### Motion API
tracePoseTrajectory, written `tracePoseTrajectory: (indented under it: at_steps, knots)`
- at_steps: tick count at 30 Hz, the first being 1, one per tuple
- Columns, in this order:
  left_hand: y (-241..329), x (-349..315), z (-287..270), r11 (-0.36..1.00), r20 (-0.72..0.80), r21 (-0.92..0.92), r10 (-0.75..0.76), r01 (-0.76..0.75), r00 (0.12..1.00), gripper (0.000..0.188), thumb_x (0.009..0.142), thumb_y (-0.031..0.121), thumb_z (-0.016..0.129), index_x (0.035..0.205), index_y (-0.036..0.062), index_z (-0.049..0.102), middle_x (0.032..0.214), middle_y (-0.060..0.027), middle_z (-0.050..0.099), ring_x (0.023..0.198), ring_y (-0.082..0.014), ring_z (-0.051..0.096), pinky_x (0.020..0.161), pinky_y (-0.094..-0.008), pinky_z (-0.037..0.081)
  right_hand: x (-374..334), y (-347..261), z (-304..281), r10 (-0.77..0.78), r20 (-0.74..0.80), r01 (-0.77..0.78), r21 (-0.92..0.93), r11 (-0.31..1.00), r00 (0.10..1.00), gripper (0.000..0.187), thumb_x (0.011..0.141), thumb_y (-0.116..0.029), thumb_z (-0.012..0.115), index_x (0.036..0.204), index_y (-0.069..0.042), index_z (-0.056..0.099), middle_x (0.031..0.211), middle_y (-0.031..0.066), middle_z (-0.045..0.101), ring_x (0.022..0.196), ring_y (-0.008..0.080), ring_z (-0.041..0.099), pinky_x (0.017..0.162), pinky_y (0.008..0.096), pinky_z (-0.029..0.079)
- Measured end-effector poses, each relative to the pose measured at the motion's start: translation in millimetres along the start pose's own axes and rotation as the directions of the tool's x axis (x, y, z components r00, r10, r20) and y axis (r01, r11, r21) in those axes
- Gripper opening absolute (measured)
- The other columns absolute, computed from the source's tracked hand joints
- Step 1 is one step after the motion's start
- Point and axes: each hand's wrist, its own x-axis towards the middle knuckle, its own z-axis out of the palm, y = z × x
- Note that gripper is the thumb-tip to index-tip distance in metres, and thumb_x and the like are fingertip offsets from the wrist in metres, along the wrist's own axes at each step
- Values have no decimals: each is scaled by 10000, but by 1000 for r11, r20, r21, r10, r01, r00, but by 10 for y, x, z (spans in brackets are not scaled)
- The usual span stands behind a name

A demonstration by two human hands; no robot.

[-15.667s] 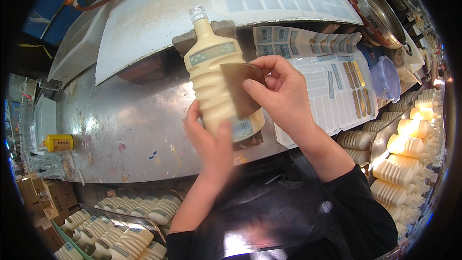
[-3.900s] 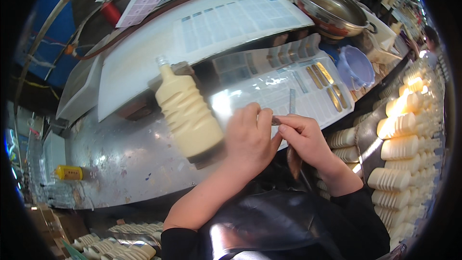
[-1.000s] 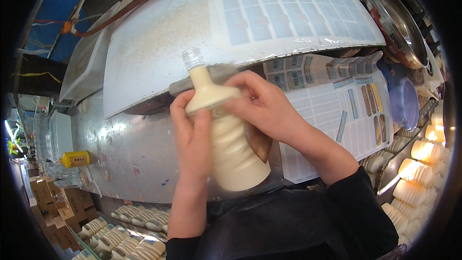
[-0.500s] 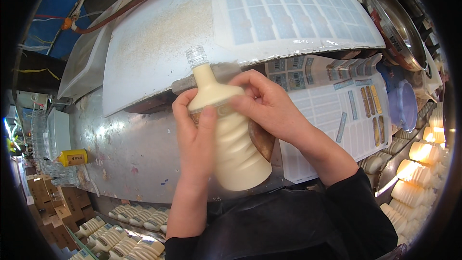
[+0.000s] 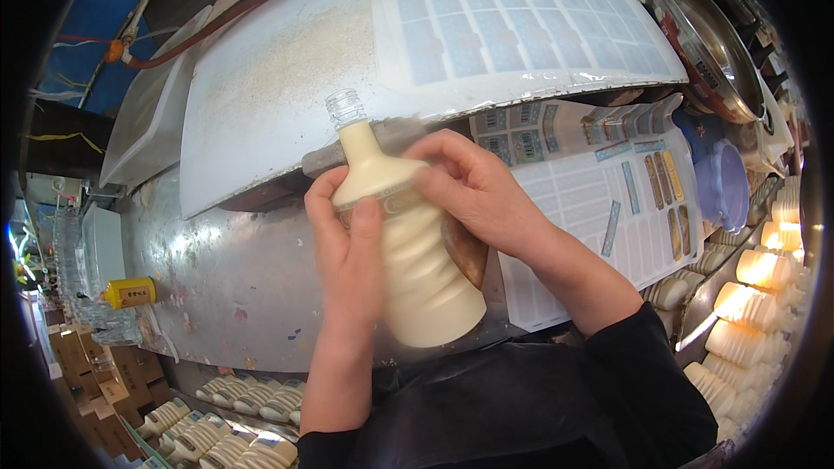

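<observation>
A cream bottle (image 5: pixel 426 282) with spiral ridges and a clear threaded glass neck (image 5: pixel 345 108) leans with its top tilted away to the left. Around its shoulder runs a narrow patterned label strip (image 5: pixel 393 200). My left hand (image 5: pixel 340 230) grips the bottle's left side, its thumb on the strip. My right hand (image 5: pixel 473 187) is closed at the right shoulder, thumb and fingers pressed at the strip's right end. A brown patch (image 5: pixel 466 252) shows at the bottle's right side. Behind the neck lies a grey block (image 5: pixel 326 157), partly hidden.
Printed label sheets lie on the right: a partly used white sheet (image 5: pixel 565 234) and a pale sheet (image 5: pixel 512 30) on the white board (image 5: pixel 226 113). Near the right edge are a metal pan (image 5: pixel 708 35) and a purple basin (image 5: pixel 723 187). A yellow container (image 5: pixel 130 293) stands left; ridged bottles (image 5: pixel 230 447) lie below.
The view has shifted slightly, moving the surroundings a little left. Both hands keep their hold on the bottle, with only slight movement at the label strip.
</observation>
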Motion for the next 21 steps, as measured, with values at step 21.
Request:
tracePoseTrajectory:
  at_steps: [21]
  knots:
    - [144, 52, 49, 911, -52, 409, 88, -59, 995, 476, 961, 262, 655, 1310, -20, 496, 1233, -206, 589, 1113, -305, 597, 971, -409, 477, 4, -24, -29, -22, 25, 26, -142, 990, 999, 341, 965, -271, 711, 1185, -30, 612, 786, -11, 575, 715, 48, 524, 638, 243, 439]
